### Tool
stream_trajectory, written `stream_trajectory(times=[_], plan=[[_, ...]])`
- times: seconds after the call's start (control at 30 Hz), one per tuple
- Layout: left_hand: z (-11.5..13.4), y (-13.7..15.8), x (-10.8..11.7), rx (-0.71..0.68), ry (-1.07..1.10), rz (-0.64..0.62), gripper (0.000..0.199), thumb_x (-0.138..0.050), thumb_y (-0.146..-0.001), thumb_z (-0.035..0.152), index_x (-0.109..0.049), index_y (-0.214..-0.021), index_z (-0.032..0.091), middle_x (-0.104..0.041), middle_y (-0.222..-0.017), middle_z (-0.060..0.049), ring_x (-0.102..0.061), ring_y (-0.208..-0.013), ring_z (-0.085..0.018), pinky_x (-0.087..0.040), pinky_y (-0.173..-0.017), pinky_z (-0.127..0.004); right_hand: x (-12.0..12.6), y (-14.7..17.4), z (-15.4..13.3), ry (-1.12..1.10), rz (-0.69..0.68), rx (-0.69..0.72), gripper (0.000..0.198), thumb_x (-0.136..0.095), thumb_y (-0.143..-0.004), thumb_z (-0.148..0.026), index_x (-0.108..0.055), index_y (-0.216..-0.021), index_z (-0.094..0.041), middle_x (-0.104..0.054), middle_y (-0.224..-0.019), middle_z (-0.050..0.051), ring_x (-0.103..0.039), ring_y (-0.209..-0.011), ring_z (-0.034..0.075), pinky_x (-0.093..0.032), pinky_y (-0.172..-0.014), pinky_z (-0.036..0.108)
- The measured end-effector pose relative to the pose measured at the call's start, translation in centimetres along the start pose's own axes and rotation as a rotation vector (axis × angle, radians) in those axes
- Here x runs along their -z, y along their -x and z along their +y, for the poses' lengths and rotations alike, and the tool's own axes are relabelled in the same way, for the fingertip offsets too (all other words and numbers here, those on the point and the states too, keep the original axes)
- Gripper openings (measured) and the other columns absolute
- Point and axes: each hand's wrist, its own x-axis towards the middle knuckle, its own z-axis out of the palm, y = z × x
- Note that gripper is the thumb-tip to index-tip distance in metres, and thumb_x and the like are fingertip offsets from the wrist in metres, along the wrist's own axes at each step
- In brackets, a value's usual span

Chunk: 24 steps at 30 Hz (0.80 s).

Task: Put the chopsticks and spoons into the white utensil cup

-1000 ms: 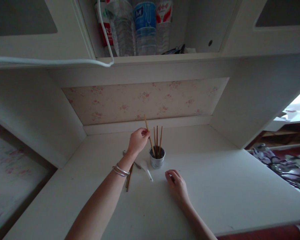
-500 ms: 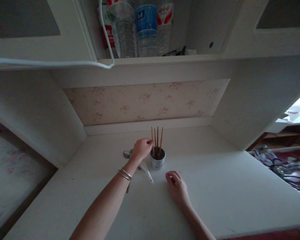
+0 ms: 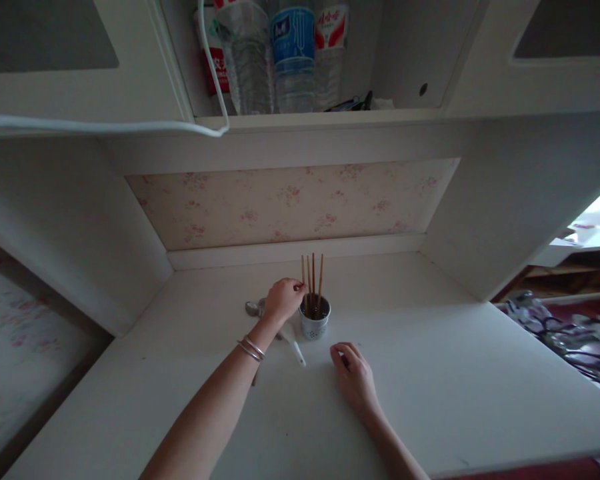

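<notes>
A metal cup with small holes in its wall (image 3: 315, 329) stands upright on the white desktop. Several wooden chopsticks (image 3: 321, 275) rise out of it. My left hand (image 3: 283, 299), with two bangles at the wrist, is closed in a pinch on the leftmost chopstick (image 3: 303, 269), just above the cup's rim. Partly under my left forearm lie a white spoon (image 3: 297, 352) and a metal spoon (image 3: 251, 308); other pieces there are mostly hidden. My right hand (image 3: 355, 375) rests on the desktop right of the cup, fingers curled in, with nothing visible in them.
Overhead, an open shelf (image 3: 380, 116) holds several plastic bottles (image 3: 293, 57). A white cable (image 3: 130, 125) hangs across its left front. White side panels (image 3: 525, 193) flank the desktop, and a floral-papered wall (image 3: 290, 207) is behind. Tangled clutter (image 3: 565, 340) lies beyond the right edge.
Almost nothing differs. The view has shifted very slightly; my left hand keeps its pinch on the chopstick at the cup, and my right hand stays in place.
</notes>
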Motion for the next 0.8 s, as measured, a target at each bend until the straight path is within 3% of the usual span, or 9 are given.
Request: stream_trajectory(times=[0.27,0.5,0.63,0.8], plan=[[-0.3,0.6,-0.1,-0.009,0.038,0.047,0.022,-0.056,-0.084,0.037,-0.073,-0.087,0.023,-0.072,-0.093,-0.005,-0.065,-0.085,-0.016,-0.044,-0.075,-0.024,0.0,-0.1,0.0,0.005,0.002,-0.001,0.034,-0.039,-0.09,-0.043,-0.064,-0.084,-0.02,-0.066,-0.092,0.007,-0.06,-0.07,0.016,-0.045,-0.066,0.025],[-1.3,2.3,1.1,-0.001,0.107,0.105,0.022,-0.052,-0.086,0.033,-0.07,-0.09,0.021,-0.073,-0.089,-0.005,-0.065,-0.081,-0.016,-0.044,-0.073,-0.025,0.0,0.0,-0.2,0.022,0.004,-0.021,0.035,-0.04,-0.089,-0.045,-0.065,-0.083,-0.02,-0.067,-0.093,0.006,-0.06,-0.068,0.015,-0.046,-0.066,0.025],[-2.5,5.5,1.8,0.031,0.18,0.125,0.028,-0.047,-0.088,0.036,-0.069,-0.092,0.02,-0.072,-0.084,-0.005,-0.065,-0.076,-0.016,-0.045,-0.071,-0.024,0.1,0.0,-0.2,0.024,-0.011,-0.035,0.035,-0.04,-0.088,-0.045,-0.065,-0.083,-0.021,-0.066,-0.094,0.006,-0.061,-0.069,0.015,-0.046,-0.067,0.026],[-5.1,12.1,1.3,0.195,0.425,0.075,0.037,-0.047,-0.086,0.047,-0.069,-0.091,0.018,-0.068,-0.071,-0.002,-0.061,-0.065,-0.016,-0.043,-0.06,-0.023,0.0,0.2,-0.2,0.047,0.007,-0.037,0.035,-0.04,-0.088,-0.045,-0.064,-0.086,-0.021,-0.068,-0.091,0.006,-0.061,-0.07,0.016,-0.046,-0.066,0.026]])
